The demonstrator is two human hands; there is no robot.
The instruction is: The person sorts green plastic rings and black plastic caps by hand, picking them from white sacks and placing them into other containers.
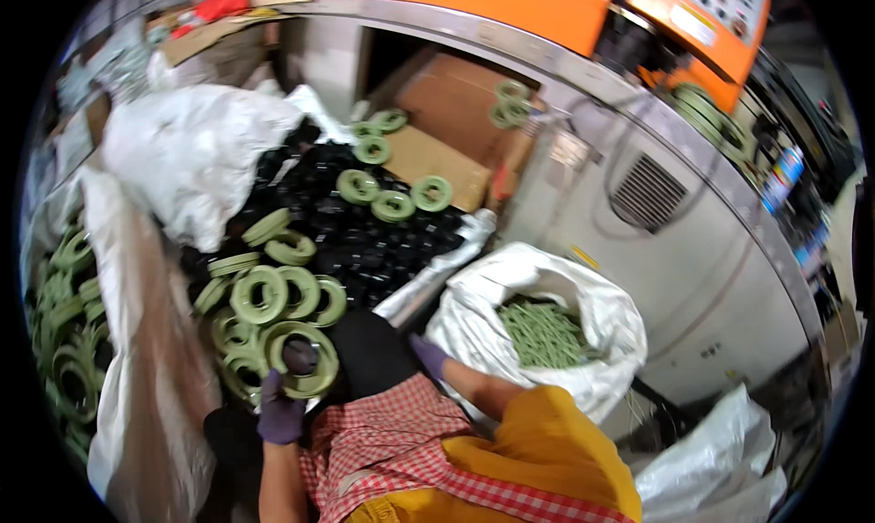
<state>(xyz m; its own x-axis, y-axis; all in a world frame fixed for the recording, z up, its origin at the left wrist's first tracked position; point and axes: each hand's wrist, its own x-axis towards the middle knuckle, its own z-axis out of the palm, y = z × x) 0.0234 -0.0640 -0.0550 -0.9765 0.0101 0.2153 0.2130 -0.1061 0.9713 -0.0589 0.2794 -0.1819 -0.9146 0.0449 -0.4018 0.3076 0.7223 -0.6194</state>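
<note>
My left hand (279,414), gloved in purple, has its grip closed on the rim of a green ring (301,359), holding it up just over the heap of green rings (264,295) spilling across the black parts (365,240). It looks like stiff, light moulded plastic, smooth, so the rim edge is the place to pinch. My right hand (428,354) sits against the white sack (547,332) of green sticks (542,333); how far that grip is open, I can't tell.
</note>
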